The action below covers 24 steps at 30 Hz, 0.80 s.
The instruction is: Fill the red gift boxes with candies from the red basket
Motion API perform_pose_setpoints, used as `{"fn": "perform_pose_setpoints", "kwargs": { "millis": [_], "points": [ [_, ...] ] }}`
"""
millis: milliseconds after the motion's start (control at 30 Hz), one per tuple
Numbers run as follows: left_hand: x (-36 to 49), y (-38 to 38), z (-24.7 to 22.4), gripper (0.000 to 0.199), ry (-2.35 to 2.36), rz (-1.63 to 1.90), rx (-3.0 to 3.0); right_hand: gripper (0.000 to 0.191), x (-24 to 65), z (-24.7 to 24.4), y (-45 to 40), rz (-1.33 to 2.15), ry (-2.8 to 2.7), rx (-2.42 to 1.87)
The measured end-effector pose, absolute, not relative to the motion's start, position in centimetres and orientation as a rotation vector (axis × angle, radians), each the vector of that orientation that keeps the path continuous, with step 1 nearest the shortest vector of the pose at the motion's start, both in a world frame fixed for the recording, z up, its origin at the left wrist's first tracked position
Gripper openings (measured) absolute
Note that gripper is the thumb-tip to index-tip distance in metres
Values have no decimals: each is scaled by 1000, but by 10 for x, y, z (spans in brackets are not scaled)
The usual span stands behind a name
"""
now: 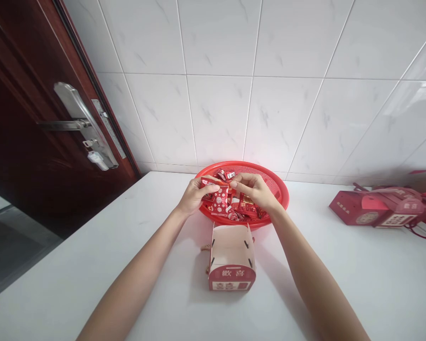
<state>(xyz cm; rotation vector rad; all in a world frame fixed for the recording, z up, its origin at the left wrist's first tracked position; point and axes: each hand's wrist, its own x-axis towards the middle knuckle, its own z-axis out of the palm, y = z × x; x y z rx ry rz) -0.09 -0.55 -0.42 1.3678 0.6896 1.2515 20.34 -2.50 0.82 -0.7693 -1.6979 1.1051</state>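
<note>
Over the red plastic basket (283, 185), my left hand (193, 195) pinches a red candy packet (220, 201) with small white prints between thumb and fingers. My right hand (253, 188) is closed in a pinch just to the right, its fingertips at a small red wrapped candy (231, 190) beside the packet. Several other red wrapped candies (247, 206) lie in the basket beneath both hands. Nearer to me, between my forearms, stands an open red and cream cardboard gift box (232, 278) with a rope handle at its side. Its visible inside shows bare cream card.
Red gift boxes (376, 208) with cords lie at the right on the white table (145, 303). A white tiled wall (220, 118) rises right behind the basket. To the left is a dark red door (28, 94) with a metal handle (66, 125) and hanging keys (97, 160).
</note>
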Motion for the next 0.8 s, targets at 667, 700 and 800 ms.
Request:
{"fn": "perform_pose_setpoints", "kwargs": {
  "millis": [667, 700, 800],
  "points": [
    [1, -6, -6, 30, 715, 1229, 1406, 43, 199, 14, -30, 999, -1888, -927],
    [1, -6, -6, 32, 717, 1225, 1409, 42, 198, 14, -31, 952, -1922, -918],
    [2, -7, -5, 39, 717, 1235, 1399, 41, 197, 17, -32, 899, -1935, -896]
  ]
}}
